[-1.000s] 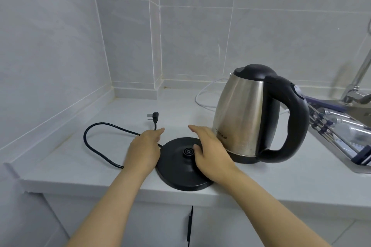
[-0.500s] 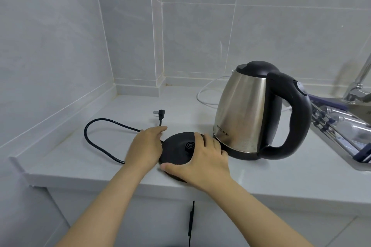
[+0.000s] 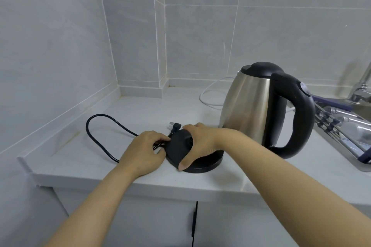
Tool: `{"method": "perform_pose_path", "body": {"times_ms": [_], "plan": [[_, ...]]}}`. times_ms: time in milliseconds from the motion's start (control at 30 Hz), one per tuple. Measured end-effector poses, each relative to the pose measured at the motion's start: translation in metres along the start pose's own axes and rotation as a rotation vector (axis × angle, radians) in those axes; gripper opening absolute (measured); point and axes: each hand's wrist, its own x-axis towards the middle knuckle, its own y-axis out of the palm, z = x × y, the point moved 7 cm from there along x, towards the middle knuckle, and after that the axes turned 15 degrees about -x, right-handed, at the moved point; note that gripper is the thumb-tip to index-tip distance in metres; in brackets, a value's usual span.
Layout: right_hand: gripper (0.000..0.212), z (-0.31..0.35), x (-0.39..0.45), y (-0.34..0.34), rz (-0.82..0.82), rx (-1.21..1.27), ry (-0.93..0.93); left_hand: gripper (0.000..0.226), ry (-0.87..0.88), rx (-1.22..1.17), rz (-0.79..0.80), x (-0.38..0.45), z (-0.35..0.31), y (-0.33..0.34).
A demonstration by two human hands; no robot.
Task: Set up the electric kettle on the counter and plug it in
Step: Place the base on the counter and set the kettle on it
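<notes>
A steel kettle (image 3: 249, 106) with a black lid and handle stands upright on the pale counter (image 3: 251, 178). Left of it lies the round black base (image 3: 202, 164), its left side raised off the counter. My right hand (image 3: 200, 142) grips the base across the top, thumb at its near rim. My left hand (image 3: 144, 150) holds the black cord (image 3: 98, 142) where it meets the base's left edge. The cord loops out to the left, and its plug (image 3: 175, 126) lies loose just behind the base.
A white cable (image 3: 206, 96) curls behind the kettle near the tiled wall. A metal sink with a rack (image 3: 341, 130) and a tap (image 3: 359, 90) sits at the right. The counter's front edge runs just below the base, above a cabinet door handle (image 3: 193, 224).
My right hand has closed round the base and tipped its left side up. My left hand has taken hold of the cord. The plug now lies closer to the base.
</notes>
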Motion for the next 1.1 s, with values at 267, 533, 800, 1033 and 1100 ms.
{"method": "perform_pose_path", "body": {"times_ms": [267, 533, 800, 1033, 1100], "plan": [[0.12, -0.013, 0.015, 0.003, 0.041, -0.024, -0.084, 0.024, 0.015, 0.131, -0.03, 0.004, 0.002, 0.0], [0.118, -0.023, 0.021, 0.013, -0.172, 0.125, -0.156, 0.01, 0.001, 0.186, -0.031, 0.008, 0.004, 0.001], [0.083, -0.021, 0.001, 0.031, -0.594, 0.229, -0.182, 0.013, -0.059, 0.108, -0.03, 0.008, 0.005, 0.001], [0.055, -0.026, -0.037, 0.021, -1.073, 0.201, -0.127, 0.013, -0.071, 0.091, -0.045, 0.006, 0.004, 0.0], [0.051, -0.029, -0.056, 0.019, -1.248, 0.133, -0.079, 0.013, -0.07, 0.088, -0.045, 0.006, 0.004, 0.0]]}}
